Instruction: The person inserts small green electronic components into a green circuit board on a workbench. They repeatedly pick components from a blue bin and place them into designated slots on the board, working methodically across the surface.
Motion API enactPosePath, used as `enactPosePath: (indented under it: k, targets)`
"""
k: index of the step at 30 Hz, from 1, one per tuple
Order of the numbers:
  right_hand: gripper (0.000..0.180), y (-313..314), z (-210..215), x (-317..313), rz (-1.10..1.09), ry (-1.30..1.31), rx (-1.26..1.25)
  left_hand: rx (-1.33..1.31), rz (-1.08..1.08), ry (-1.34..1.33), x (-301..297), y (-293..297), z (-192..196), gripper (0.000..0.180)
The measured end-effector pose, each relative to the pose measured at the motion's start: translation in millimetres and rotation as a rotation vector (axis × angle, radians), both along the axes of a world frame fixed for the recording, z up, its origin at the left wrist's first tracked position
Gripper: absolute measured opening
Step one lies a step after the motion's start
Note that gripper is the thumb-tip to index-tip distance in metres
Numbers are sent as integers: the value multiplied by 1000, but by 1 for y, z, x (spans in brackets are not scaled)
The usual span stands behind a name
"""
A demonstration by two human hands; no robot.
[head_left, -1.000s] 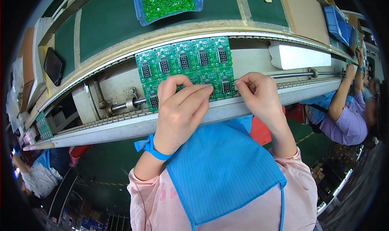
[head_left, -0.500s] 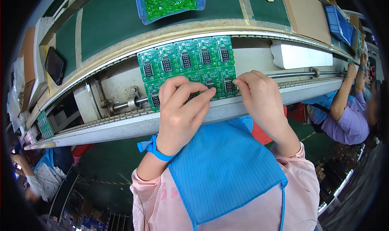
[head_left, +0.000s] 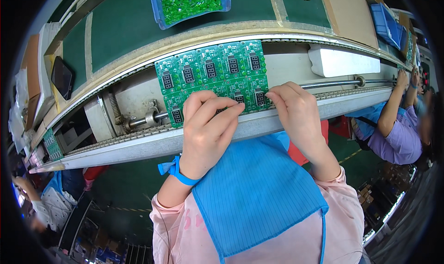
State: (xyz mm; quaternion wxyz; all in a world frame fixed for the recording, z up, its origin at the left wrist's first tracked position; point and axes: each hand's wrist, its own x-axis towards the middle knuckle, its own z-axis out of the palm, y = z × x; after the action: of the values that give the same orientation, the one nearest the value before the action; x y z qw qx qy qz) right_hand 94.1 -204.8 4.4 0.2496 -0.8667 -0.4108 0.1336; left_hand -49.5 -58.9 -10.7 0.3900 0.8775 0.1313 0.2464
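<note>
A green circuit board panel with rows of black digit displays lies across the rails of the conveyor in front of me. My left hand is over its lower middle, fingers bent and tips pressed together near the front edge, covering some displays. At the panel's lower right corner, my right hand has thumb and index finger pinched together beside the last display. Whatever either pinch holds is too small or hidden to make out. Small green LEDs stand on the panel, plainest along its right side.
Beyond the rail, a blue bin holds many loose green LEDs. A white foam block lies right of the panel, above a metal shaft. A dark phone rests at the far left. Co-workers sit along both sides of the line.
The whole view has shifted slightly, so the bin and panel appear a little further left. Both hands keep nearly the same pinched pose at the panel.
</note>
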Motion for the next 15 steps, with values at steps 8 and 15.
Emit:
enactPosePath:
  k: [8,15]
  targets:
    - [9,-8,-9,-3,9,12,126,-29,5,-11,0,-1,-1,25]
    - [8,-9,-9,1,62,4,126,-25,7,-10,0,-1,-1,25]
